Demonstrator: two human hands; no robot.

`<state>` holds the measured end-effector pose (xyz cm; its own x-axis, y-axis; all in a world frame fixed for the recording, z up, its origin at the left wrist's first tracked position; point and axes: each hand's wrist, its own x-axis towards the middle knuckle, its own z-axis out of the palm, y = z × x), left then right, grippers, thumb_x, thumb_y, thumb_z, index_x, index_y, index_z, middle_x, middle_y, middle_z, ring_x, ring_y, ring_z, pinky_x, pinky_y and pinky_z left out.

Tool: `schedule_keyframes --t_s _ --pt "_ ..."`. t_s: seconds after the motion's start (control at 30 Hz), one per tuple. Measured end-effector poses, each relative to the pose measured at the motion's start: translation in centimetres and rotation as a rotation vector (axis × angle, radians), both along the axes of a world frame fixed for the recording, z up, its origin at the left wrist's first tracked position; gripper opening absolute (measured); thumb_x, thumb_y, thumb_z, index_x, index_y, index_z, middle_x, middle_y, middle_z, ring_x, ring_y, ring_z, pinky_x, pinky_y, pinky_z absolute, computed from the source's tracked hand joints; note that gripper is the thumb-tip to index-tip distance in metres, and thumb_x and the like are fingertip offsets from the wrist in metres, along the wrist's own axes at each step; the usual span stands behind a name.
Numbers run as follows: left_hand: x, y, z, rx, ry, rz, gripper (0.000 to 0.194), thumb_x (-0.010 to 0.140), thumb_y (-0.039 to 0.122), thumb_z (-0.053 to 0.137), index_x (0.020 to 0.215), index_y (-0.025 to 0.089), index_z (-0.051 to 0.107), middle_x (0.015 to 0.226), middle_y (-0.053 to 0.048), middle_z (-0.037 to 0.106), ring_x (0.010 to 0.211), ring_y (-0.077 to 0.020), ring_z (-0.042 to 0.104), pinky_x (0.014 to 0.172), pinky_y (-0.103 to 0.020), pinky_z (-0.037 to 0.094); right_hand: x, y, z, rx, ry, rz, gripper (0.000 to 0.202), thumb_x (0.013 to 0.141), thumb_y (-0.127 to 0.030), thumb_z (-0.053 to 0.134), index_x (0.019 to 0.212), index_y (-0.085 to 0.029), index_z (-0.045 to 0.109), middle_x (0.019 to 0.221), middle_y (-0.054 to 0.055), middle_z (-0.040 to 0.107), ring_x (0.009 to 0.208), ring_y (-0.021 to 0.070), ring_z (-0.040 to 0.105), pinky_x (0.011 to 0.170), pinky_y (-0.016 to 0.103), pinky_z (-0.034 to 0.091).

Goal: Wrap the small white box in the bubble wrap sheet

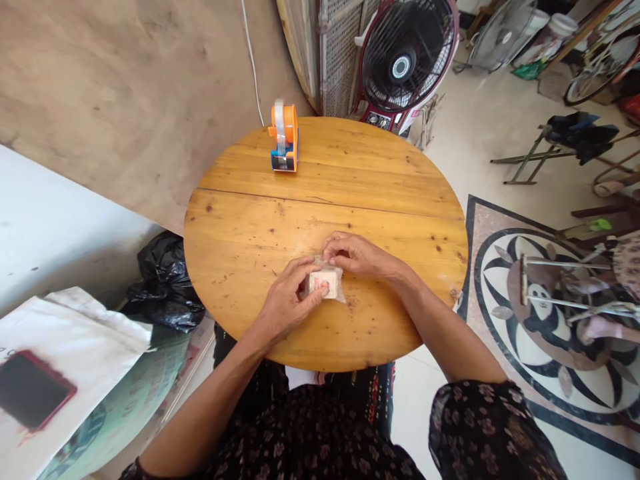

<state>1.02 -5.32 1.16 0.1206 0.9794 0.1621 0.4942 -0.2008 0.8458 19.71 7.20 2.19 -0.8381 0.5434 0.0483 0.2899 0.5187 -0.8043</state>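
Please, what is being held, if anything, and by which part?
A small block: left grip on its left side, thumb across its face. Right grip apparently pinches its clear wrapper's far edge.

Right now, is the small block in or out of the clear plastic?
In: clear plastic shows past the edges of the small block, which the left hand holds.

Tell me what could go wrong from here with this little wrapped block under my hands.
The clear plastic wrap may tear at its far edge, where your right grip appears to pinch it. The small pale block could slip across the wooden table if your left grip loosens. The orange-and-blue tape dispenser stands near the far edge, so a bump might knock it off.
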Motion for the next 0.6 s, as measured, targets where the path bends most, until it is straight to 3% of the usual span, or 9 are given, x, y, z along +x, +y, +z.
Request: schedule_keyframes --t_s 0.17,0.6 --pt "0.1 0.1 0.2 -0.011 0.003 0.000 0.030 0.086 0.031 0.061 0.114 0.019 0.060 0.125 -0.010 0.058 0.115 -0.0212 0.056 0.096 -0.037 0.048 -0.4 0.3 0.3 0.034 -0.047 0.023 0.015 0.081 -0.011 0.055 0.086 -0.017 0.068 0.094 0.005 0.060 0.086 0.0162 0.055 0.077 0.027 0.041" --pt "0.4 -0.2 0.1 0.056 0.062 0.020 0.030 0.086 0.030 0.060 0.114 0.019 0.060 0.125 -0.011 0.055 0.117 -0.0216 0.055 0.098 -0.035 0.047 -1.8 0.1 -0.1 0.185 -0.222 -0.140 0.007 0.076 -0.013 0.059 0.077 -0.018 0.064 0.088 0.001 0.058 0.075 0.0128 0.050 0.066 0.024 0.033"
